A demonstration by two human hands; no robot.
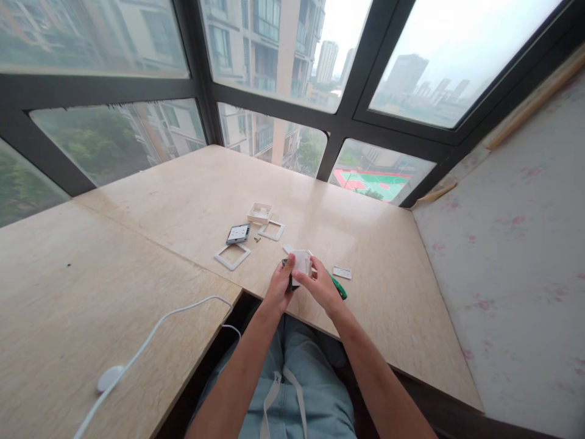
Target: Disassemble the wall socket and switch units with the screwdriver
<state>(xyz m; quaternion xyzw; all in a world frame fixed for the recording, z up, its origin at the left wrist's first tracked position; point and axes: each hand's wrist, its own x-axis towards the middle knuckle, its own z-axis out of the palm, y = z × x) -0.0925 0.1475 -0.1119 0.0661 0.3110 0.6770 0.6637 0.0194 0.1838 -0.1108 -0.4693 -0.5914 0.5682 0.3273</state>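
Observation:
My left hand [280, 284] and my right hand [322, 286] together grip a small white wall-switch module [300, 263] with a dark back, held just above the near edge of the pale wooden table [192, 195]. A green-handled tool [339, 288] sticks out from under my right hand; whether the hand holds it I cannot tell. On the table beyond lie a second switch module [238, 233] with a grey face, a white square frame [232, 256], another white frame [271, 230], a white box-like housing [260, 213], small screws [257, 239] and a small white plate [342, 272].
A white cable [155, 329] with an inline switch [108, 378] runs across the near-left table section. Large windows with dark frames [338, 122] close off the far side. A floral-patterned surface [516, 256] rises at the right. My lap in light trousers is below.

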